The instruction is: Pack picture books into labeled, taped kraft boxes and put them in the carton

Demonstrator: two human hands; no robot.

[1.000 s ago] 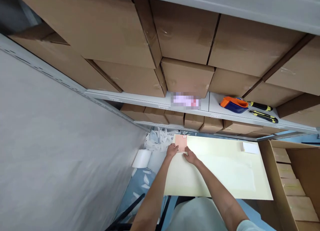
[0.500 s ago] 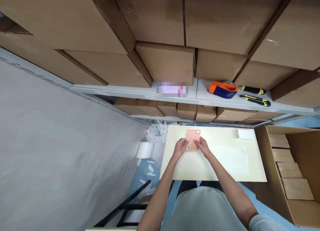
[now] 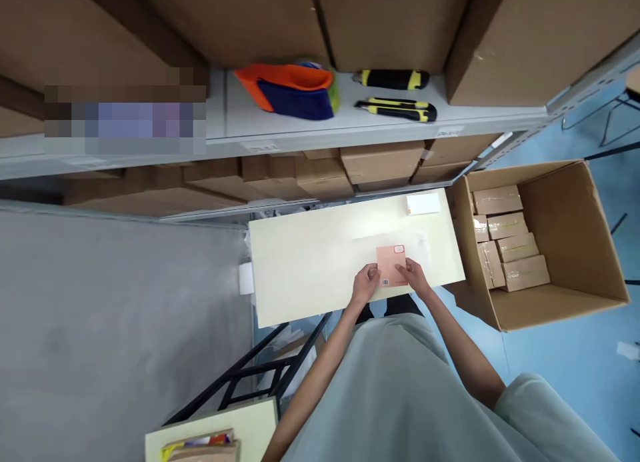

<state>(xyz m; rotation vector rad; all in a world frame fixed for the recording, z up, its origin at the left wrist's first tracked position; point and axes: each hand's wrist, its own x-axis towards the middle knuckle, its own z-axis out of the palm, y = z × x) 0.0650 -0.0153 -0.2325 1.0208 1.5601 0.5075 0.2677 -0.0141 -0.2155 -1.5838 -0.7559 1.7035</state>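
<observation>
A small flat pink packet with a barcode at its near corner lies on the pale yellow table. My left hand pinches its left edge and my right hand grips its right edge, fingers curled on both. The packet sits near the table's front edge, toward its right end.
A small white box rests at the table's far right corner. An open cardboard carton holding several taped packs stands on the blue floor at the right. On the grey shelf above lie an orange-blue tape dispenser and two yellow-black knives. Brown boxes fill the shelves.
Both hands have carried the pink packet from the table's far left corner toward its right front part. My head has turned right, bringing the open carton into view.
</observation>
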